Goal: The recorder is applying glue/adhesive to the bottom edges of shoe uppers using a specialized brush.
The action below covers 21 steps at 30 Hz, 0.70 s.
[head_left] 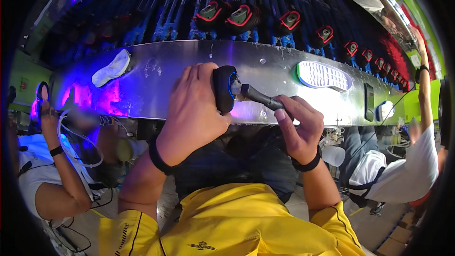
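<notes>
Above the near edge of the metal bench, a black shoe with a thin blue line is in my left hand, the fingers closed round its far side. My right hand pinches the dark handle of a brush. The brush's pale tip meets the side of the shoe that faces right. My left hand and the shoe's edge hide part of the shoe. On the bench to the right lies a white shoe sole with a green end, apart from both hands.
Black shoes with red trim stand in a row on the dark conveyor behind the metal bench. A pale sole-shaped piece lies at left. A black bar and a small white piece lie at right. Co-workers sit on both sides.
</notes>
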Available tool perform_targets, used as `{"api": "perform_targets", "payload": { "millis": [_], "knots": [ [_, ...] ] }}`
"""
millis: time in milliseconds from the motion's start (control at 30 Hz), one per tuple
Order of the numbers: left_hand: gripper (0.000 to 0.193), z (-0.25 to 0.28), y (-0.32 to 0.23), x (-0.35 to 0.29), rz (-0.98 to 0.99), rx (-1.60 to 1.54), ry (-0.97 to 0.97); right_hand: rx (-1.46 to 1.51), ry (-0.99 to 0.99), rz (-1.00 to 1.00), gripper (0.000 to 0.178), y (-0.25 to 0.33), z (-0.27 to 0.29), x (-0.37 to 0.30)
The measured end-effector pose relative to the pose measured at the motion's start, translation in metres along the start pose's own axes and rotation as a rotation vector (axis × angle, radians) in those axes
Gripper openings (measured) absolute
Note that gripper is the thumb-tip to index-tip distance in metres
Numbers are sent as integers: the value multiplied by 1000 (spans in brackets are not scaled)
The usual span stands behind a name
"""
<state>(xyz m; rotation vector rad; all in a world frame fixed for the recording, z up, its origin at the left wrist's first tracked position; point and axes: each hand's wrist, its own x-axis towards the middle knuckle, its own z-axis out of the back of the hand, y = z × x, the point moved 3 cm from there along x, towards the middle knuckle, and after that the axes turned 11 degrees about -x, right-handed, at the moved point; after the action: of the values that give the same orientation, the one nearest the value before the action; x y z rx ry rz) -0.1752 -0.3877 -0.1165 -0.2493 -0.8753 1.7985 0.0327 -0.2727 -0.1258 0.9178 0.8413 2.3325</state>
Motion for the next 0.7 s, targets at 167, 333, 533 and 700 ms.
{"api": "perform_targets", "payload": {
  "millis": [167, 333, 533, 700],
  "knots": [
    [63, 8, 16, 13, 49, -10, 43, 121, -5, -63, 24, -20, -31, 9],
    [65, 19, 28, 27, 166, -125, 170, 175, -31, -89, 24, -26, -57, 7],
    [62, 22, 35, 37, 222, -131, 306, 296, -37, -170, 22, -34, -73, -6],
    [62, 20, 55, 33, 172, -72, 257, 230, -59, -176, 21, -40, -81, -19]
  ]
}}
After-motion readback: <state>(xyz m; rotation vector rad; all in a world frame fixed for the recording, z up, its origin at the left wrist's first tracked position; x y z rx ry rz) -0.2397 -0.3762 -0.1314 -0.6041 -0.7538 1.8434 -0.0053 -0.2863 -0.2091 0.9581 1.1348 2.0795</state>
